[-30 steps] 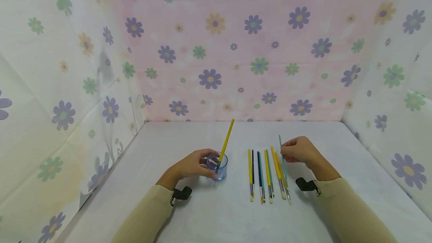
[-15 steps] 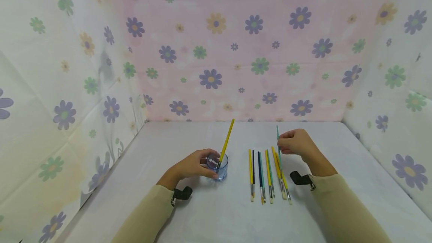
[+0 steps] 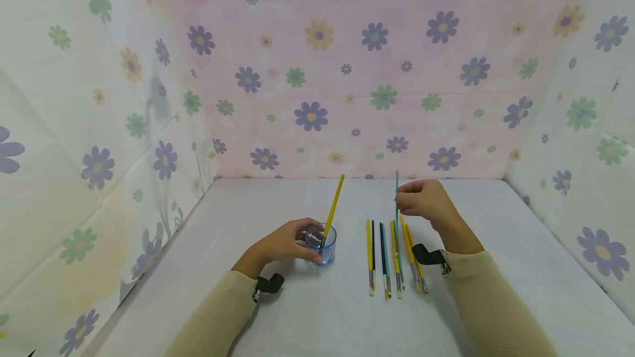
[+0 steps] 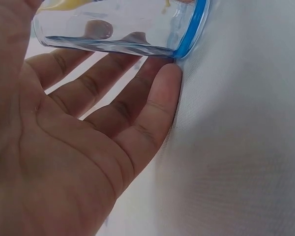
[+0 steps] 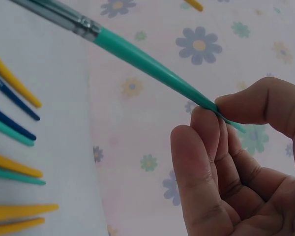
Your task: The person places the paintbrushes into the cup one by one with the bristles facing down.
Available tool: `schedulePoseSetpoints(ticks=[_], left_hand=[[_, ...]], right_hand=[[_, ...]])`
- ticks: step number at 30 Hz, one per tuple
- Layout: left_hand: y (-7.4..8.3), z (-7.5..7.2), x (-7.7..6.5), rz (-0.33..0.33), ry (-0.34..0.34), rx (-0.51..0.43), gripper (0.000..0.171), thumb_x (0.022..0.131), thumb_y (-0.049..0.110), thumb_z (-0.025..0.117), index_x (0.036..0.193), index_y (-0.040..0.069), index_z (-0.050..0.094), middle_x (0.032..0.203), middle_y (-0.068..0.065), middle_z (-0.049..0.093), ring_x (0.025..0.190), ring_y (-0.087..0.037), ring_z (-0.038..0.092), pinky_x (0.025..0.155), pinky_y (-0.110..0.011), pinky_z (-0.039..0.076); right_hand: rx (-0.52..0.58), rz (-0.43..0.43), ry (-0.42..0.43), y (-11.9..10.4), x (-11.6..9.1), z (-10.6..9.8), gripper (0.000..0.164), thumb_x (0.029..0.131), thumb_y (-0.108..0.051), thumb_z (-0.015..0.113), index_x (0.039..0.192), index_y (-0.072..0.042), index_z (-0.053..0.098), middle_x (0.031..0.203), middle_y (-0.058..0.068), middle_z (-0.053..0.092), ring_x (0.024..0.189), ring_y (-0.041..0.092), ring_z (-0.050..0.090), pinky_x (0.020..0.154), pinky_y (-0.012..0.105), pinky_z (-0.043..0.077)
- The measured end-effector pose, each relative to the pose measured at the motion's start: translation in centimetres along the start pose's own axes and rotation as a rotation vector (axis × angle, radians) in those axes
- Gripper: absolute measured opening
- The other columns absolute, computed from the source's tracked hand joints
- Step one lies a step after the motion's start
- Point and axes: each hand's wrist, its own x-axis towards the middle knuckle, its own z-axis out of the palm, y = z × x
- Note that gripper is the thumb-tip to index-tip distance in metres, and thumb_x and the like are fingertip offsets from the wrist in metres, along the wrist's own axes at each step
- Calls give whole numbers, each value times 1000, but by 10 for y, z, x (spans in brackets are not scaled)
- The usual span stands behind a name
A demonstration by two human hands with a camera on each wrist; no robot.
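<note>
Nearest, a row of paintbrushes (image 3: 395,255) lies on the white table (image 3: 317,318), bristles toward the person. Left of the row, the left hand (image 3: 280,242) curls round a clear blue glass (image 3: 326,258), where a yellow brush (image 3: 334,207) leans. Farther out, the right hand (image 3: 424,200) pinches a green brush (image 5: 152,70) near its handle tip. Behind hangs flowered cloth (image 3: 337,92).

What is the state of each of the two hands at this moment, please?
Left hand: closed around the clear cup.
Right hand: closed, pinching a green paintbrush near the end of its handle.
</note>
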Motion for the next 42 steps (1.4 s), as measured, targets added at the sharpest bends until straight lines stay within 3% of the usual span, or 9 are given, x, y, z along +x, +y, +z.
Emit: schedulePoseSetpoints(ticks=[7,17,25,33,42], left_hand=[[0,0,1,7,-8,4,70,76,36,93,136,24,58,128,4,66,115,-16,67,106,-44,52],[3,0,4,0,5,4,69,74,34,95,133,26,59,127,7,67,120,-15,64,112,-49,47],[2,2,4,0,13,-26,76,76,29,94,140,29,55,134,7,65,123,-16,64,112,-48,48],[2,2,3,12,9,-21,74,79,29,92,143,31,54,140,8,62,125,-16,63,115,-52,45],[2,4,2,15,20,-7,70,81,30,90,142,28,56,136,10,64,126,-15,62,117,-53,42]], right_hand=[[61,-52,19,-10,-4,8,37,96,-18,72,123,6,63,109,15,71,90,23,74,81,31,63],[141,-144,59,-19,-12,22,33,96,-14,72,120,7,64,104,13,70,91,29,75,80,32,64],[223,-237,117,-25,-15,44,29,95,-14,74,116,4,65,100,12,68,87,23,74,81,30,63],[238,-259,123,-27,-19,63,29,94,-14,76,116,1,66,105,14,68,90,19,74,81,29,63],[261,-354,168,-28,-23,77,22,93,-12,77,111,-4,69,104,15,70,93,20,76,81,28,62]])
